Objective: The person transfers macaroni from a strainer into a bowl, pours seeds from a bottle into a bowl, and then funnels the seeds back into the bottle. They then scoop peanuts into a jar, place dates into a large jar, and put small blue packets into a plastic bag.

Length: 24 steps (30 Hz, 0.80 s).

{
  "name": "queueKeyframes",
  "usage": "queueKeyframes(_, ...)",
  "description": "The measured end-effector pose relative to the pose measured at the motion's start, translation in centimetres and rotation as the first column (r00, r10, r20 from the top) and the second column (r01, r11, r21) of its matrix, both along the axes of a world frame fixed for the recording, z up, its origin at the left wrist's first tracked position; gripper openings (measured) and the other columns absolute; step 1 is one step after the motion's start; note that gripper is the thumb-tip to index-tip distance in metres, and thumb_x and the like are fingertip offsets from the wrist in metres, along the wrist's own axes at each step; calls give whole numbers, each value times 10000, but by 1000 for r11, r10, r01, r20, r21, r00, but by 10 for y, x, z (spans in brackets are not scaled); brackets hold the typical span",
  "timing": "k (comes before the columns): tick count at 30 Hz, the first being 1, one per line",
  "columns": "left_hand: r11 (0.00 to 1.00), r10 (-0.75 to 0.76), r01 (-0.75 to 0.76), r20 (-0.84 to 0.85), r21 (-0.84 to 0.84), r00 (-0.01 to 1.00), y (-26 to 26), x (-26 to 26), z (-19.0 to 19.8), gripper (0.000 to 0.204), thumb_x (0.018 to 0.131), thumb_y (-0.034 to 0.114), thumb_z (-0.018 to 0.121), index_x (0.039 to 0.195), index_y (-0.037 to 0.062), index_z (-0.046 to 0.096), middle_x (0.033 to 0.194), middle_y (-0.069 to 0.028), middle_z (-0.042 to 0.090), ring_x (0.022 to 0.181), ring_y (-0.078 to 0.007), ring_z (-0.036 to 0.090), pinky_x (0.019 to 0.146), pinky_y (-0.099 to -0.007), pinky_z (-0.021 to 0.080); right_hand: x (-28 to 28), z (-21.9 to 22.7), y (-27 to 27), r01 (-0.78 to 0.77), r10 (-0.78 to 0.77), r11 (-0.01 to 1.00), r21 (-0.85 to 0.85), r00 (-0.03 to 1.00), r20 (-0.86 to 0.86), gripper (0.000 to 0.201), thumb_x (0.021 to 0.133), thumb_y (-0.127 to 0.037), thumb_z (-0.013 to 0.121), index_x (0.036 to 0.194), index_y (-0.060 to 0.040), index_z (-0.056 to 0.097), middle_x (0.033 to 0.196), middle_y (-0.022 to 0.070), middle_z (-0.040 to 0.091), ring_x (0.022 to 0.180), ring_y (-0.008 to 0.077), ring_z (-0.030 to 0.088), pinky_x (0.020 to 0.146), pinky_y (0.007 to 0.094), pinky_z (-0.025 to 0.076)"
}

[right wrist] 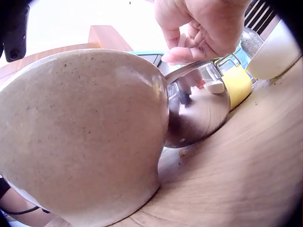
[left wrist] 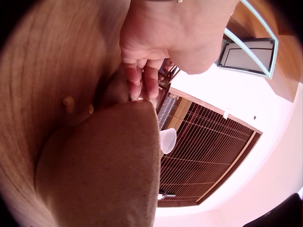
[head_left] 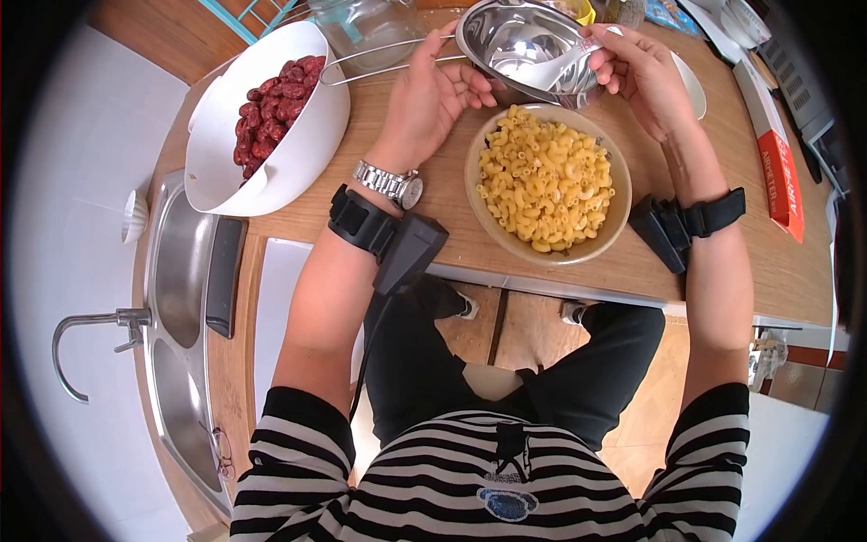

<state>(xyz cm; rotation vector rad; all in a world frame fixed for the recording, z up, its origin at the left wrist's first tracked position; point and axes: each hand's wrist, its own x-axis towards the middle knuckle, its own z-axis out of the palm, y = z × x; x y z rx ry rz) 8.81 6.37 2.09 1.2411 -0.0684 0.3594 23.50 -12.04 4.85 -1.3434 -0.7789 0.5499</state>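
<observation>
Red dates fill part of a white basin on a wooden worktop, with a glass jar just beside it and a teal rack nearby. At left, a curved tap reaches out from a two-bowl steel sink, a pair of glasses lying near its rim. A red-and-white box lies at the worktop's right side.

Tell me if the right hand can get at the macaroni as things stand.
Probably yes: the macaroni lies uncovered in its bowl, near the right hand, though the hand's hold on the white spoon could hinder grasping.
</observation>
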Motion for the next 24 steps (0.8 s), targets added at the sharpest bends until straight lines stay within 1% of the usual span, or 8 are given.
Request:
queueKeyframes(9, 1000, 1, -2, -26, -26, 1000, -1, -1, 1, 454, 892, 361, 224, 1236, 69, 268, 659, -119, 546, 626, -180, 537, 606, -268, 435, 2, -2, 0, -32, 32, 999, 6, 999, 2, 226, 828, -219, 489, 937, -36, 564, 623, -34, 540, 483, 9, 444, 463, 145, 405)
queueKeyframes(12, 1000, 3, -3, -20, -24, 1000, -1, -1, 2, 450, 892, 359, 225, 1235, 71, 272, 658, -117, 545, 624, -178, 537, 610, -270, 439, 0, -2, 0, 9, -9, 1000, 7, 999, 36, 223, 829, -214, 485, 946, -40, 563, 628, -30, 544, 481, 8, 451, 461, 137, 411)
queueKeyframes(14, 1000, 10, -10, -18, -18, 1000, -1, -1, 2, 448, 892, 357, 226, 1234, 72, 275, 657, -116, 545, 623, -177, 537, 611, -270, 441, -2, -1, 0, 57, -57, 998, -8, 998, 34, 228, 825, -211, 491, 956, -38, 562, 627, -33, 541, 470, 3, 430, 424, 126, 361)
queueKeyframes(15, 1000, 8, -9, -18, -18, 1000, -1, -1, 1, 446, 892, 356, 226, 1232, 72, 277, 658, -115, 546, 621, -179, 538, 610, -269, 441, -2, -1, 0, 56, -56, 998, -9, 998, 35, 228, 825, -211, 491, 956, -38, 562, 627, -33, 541, 470, 3, 430, 424, 126, 361)
queueKeyframes(17, 1000, 7, -7, -17, -19, 1000, -1, -1, 1, 444, 892, 355, 226, 1230, 72, 279, 659, -114, 546, 620, -181, 539, 610, -268, 441, 1, -2, 0, 96, -93, 995, -23, 992, 81, 226, 819, -206, 500, 949, -36, 572, 606, -49, 513, 446, -3, 374, 384, 129, 279)
queueKeyframes(18, 1000, 8, -9, -30, -22, 1000, -1, -1, 1, 442, 892, 354, 225, 1228, 71, 280, 658, -114, 546, 623, -185, 542, 608, -266, 439, 1, -3, 1, 95, -93, 995, -22, 992, 82, 226, 819, -206, 500, 949, -36, 572, 606, -49, 513, 446, -3, 374, 384, 129, 279)
queueKeyframes(20, 1000, 9, -10, -42, -25, 999, -1, -1, 1, 441, 892, 353, 224, 1226, 71, 282, 658, -113, 546, 626, -189, 545, 605, -263, 437, 1, -4, 2, 138, -138, 990, 2, 986, 98, 222, 813, -208, 508, 930, -35, 585, 582, -67, 473, 420, -5, 306, 364, 139, 205)
queueKeyframes(24, 998, -2, -1, -55, -55, 998, 0, -1, 0, 438, 892, 351, 224, 1219, 67, 287, 668, -121, 548, 636, -202, 551, 598, -259, 429, 0, -1, 1, 170, -166, 985, -38, 982, 90, 217, 806, -205, 514, 916, -35, 592, 570, -74, 445, 405, -4, 273, 355, 137, 197)
